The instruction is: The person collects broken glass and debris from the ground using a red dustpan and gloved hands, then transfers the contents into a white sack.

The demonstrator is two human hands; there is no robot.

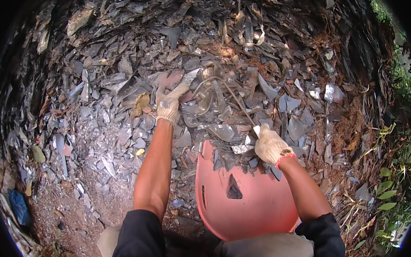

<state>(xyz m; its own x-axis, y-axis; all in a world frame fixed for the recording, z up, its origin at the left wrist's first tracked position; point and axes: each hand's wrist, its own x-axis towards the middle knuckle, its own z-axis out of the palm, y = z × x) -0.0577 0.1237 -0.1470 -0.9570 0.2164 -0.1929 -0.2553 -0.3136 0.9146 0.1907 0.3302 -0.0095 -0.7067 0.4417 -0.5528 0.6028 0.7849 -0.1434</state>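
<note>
My left hand (169, 102), in a pale knitted work glove, is on the heap of broken shards with its fingers spread. Just beyond its fingertips lies a flat reddish shard (170, 78). My right hand (269, 145), gloved alike with a red cuff edge, is closed around the pale handle of a thin metal hook (237, 101). The hook's rod slants up and left, and its bent end rests among clear, curved glass-like pieces (206, 102). Below my hands, a pinkish-red plastic scoop (242, 215) holds one dark shard (234, 187), with more shards at its far edge.
Shards and flakes (107, 122) cover the ground all around and bank up at the far side. Green plants (387, 198) grow along the right edge. A blue scrap (18, 206) lies at the lower left. My knee (268, 250) is close against the scoop.
</note>
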